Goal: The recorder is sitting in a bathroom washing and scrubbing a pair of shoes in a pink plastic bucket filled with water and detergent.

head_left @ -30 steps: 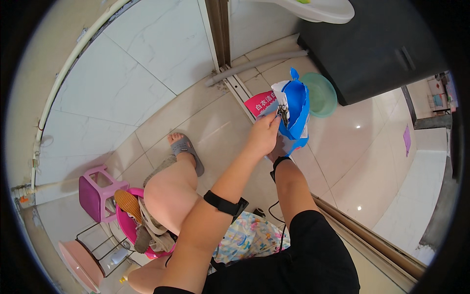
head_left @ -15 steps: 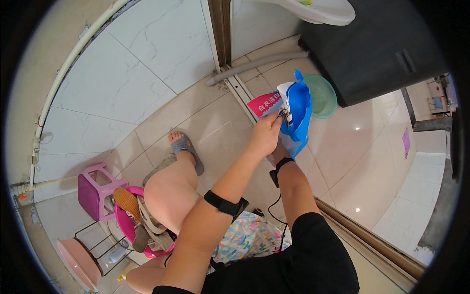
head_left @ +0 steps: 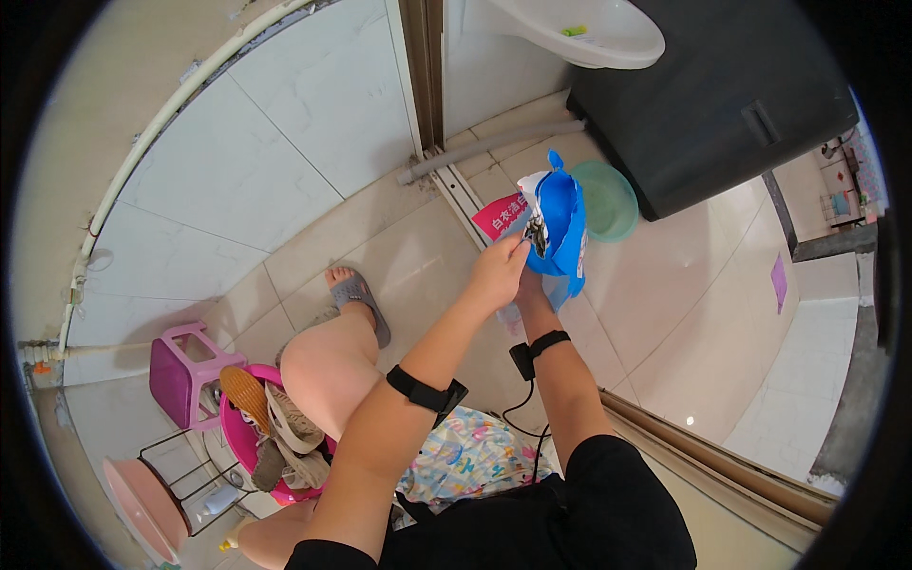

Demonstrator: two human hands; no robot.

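Note:
An opened blue plastic bag [head_left: 562, 226] with a pink-and-white printed panel is held up over the tiled floor, its torn mouth facing up toward me. My left hand [head_left: 499, 273] pinches the torn near-left edge, where a crumpled silvery and dark strip shows. My right hand [head_left: 534, 293] comes in beneath the bag's near end and touches it; its fingers are hidden behind the plastic. What lies deep in the bag cannot be seen. Each forearm wears a black strap, the right one with a cable.
Beyond the bag stand a green basin [head_left: 610, 201], a black cabinet-like box [head_left: 712, 104] and a white sink [head_left: 617, 43]. A grey hose [head_left: 494, 147] crosses the floor track. Left are a purple stool [head_left: 176, 375], a pink tub [head_left: 237, 432] of shoes and a pink basin [head_left: 142, 508].
The bag and both hands sit slightly lower and further left in view, while the surroundings have also shifted a little. Both hands stay at the bag.

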